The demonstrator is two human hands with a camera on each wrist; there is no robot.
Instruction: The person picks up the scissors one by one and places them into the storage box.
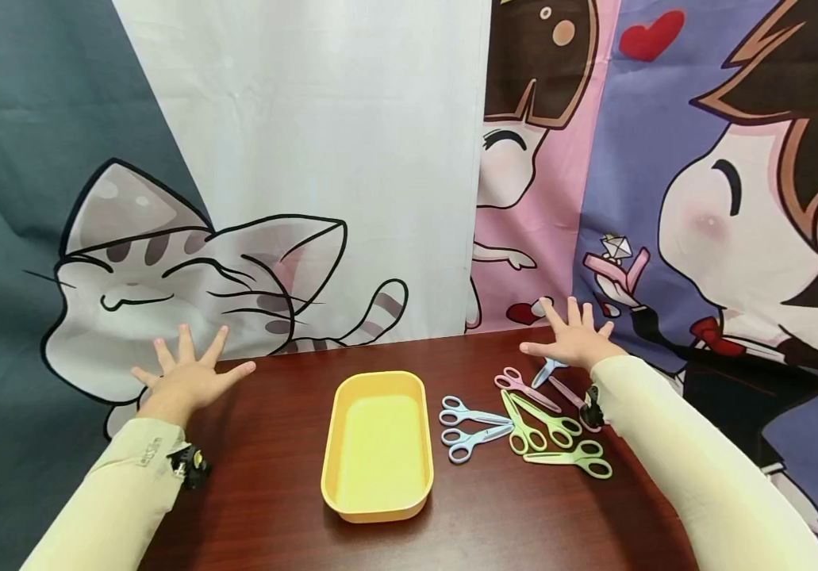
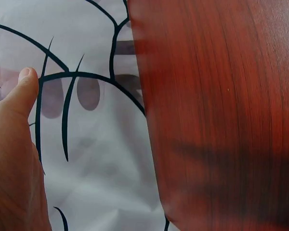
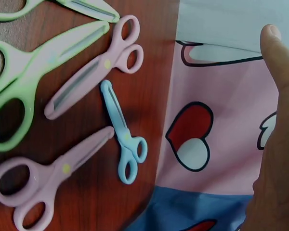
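Note:
My left hand [image 1: 183, 383] is held up with fingers spread at the table's left, holding nothing. On the right, my right hand [image 1: 571, 339] is also raised with its fingers spread and bare. Below and near it lie several child-size scissors: blue scissors [image 1: 476, 442], green scissors [image 1: 580, 457] and pink scissors [image 1: 516, 382]. In the right wrist view, small blue scissors [image 3: 126, 139] lie between two pink pairs, with the thumb well off to the side. A yellow tray [image 1: 378, 512] with raised walls stands between the hands, left of the scissors.
The dark red-brown wooden table [image 1: 273, 492] ends at a printed cloth backdrop [image 1: 351, 159] showing a cartoon cat and figures. In the left wrist view the table edge [image 2: 147, 120] meets the cloth. A black wrist device [image 1: 190, 465] sits on the left sleeve.

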